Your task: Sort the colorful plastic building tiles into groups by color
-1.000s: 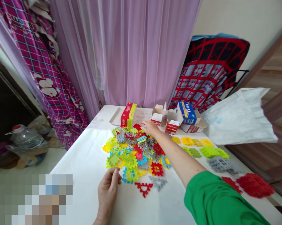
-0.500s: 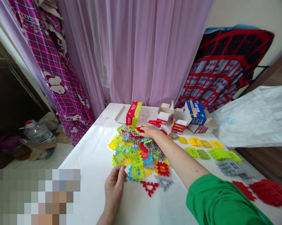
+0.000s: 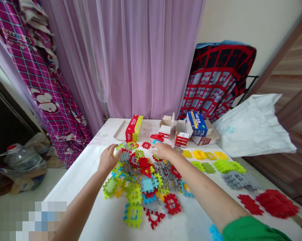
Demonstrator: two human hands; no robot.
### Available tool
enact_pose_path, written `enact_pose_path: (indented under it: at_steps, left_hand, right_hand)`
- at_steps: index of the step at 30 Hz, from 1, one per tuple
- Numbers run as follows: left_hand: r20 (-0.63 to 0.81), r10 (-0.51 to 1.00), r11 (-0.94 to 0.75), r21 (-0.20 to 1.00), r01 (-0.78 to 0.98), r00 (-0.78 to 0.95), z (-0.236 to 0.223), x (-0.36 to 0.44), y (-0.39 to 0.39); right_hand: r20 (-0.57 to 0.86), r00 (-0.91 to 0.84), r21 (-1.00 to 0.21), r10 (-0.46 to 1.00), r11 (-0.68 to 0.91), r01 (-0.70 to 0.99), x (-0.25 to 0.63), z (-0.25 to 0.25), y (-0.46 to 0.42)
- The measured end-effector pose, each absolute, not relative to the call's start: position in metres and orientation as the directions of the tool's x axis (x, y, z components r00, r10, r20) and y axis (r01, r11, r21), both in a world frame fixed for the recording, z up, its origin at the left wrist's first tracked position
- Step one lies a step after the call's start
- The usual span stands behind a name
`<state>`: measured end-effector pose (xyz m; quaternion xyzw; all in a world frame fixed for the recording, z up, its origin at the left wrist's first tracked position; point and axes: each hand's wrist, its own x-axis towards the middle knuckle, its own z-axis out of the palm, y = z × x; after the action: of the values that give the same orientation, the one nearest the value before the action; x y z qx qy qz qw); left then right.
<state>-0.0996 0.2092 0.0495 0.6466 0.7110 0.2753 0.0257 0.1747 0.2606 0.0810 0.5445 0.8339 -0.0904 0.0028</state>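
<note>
A lilac sheer curtain (image 3: pixel 140 60) hangs behind the white tabletop (image 3: pixel 105 130), with a pink cartoon-print fabric (image 3: pixel 40 83) to its left and a red-and-black patterned blanket (image 3: pixel 216 80) to its right. A white plastic bag (image 3: pixel 253 124) hangs off the right side, and a plastic bottle (image 3: pixel 22 160) stands low on the left, beyond the tabletop. At the far edge of the tabletop stand a red box (image 3: pixel 133 128), an opened cardboard box (image 3: pixel 176 129) and a blue box (image 3: pixel 197 124). Across the middle spreads a mixed pile of plastic waffle tiles (image 3: pixel 143 180) in many colours, some interlocked. Along the right side lie separate single-colour groups: yellow tiles (image 3: pixel 199 154), green tiles (image 3: pixel 224 165), grey tiles (image 3: pixel 238 180) and red tiles (image 3: pixel 276 203). A few loose red tiles (image 3: pixel 157 137) lie near the boxes. The left hand (image 3: pixel 108 159) is open, its fingers spread, at the upper left edge of the pile, close against a green tile. The right hand (image 3: pixel 164 151) lies palm down, open, over the far side of the pile, fingers fanned out. Neither visibly has hold of a tile, though the palms hide whatever lies beneath them.
</note>
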Motion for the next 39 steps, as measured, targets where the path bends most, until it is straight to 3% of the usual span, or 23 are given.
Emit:
enact_pose_path:
  at_steps: [3, 7, 11, 20, 24, 27, 33, 36, 39]
  left_hand:
    - [0.105, 0.974, 0.170, 0.259, 0.951, -0.203, 0.045, -0.106, 0.252]
    - [-0.050, 0.983, 0.183, 0.210, 0.960, -0.177, 0.036, -0.097, 0.279]
    - [-0.038, 0.997, 0.075, 0.260, 0.963, -0.067, 0.033, -0.077, 0.284]
    - [0.064, 0.994, -0.104, 0.430, 0.897, 0.084, 0.036, -0.053, 0.238]
    - [0.086, 0.986, -0.169, 0.501, 0.849, 0.146, 0.040, -0.061, 0.218]
    - [0.090, 0.988, -0.156, 0.471, 0.868, 0.129, 0.043, -0.070, 0.221]
    - [0.063, 0.989, -0.147, 0.298, 0.943, 0.134, 0.036, -0.068, 0.267]
    - [-0.012, 0.992, -0.115, 0.259, 0.959, 0.122, 0.025, -0.056, 0.281]
    - [-0.025, 0.989, -0.133, 0.257, 0.957, 0.144, 0.017, -0.047, 0.279]
  right_hand:
    - [-0.179, -0.210, -0.130, 0.961, 0.188, 0.973, 0.182, 0.072, 0.302]
    - [-0.218, -0.110, -0.127, 0.970, 0.083, 0.988, 0.167, 0.053, 0.326]
    - [-0.217, -0.124, -0.142, 0.968, 0.094, 0.985, 0.138, 0.048, 0.319]
    - [-0.122, -0.373, -0.111, 0.920, 0.361, 0.926, 0.132, 0.053, 0.260]
    - [-0.154, -0.467, -0.168, 0.871, 0.443, 0.881, 0.151, 0.058, 0.239]
    - [-0.139, -0.406, -0.195, 0.903, 0.377, 0.905, 0.175, 0.064, 0.245]
    - [-0.130, -0.010, -0.064, 0.991, 0.001, 0.998, 0.231, 0.056, 0.276]
    - [-0.158, 0.001, -0.046, 0.987, -0.008, 0.999, 0.240, 0.044, 0.279]
    - [-0.132, -0.096, -0.080, 0.987, 0.086, 0.993, 0.233, 0.037, 0.274]
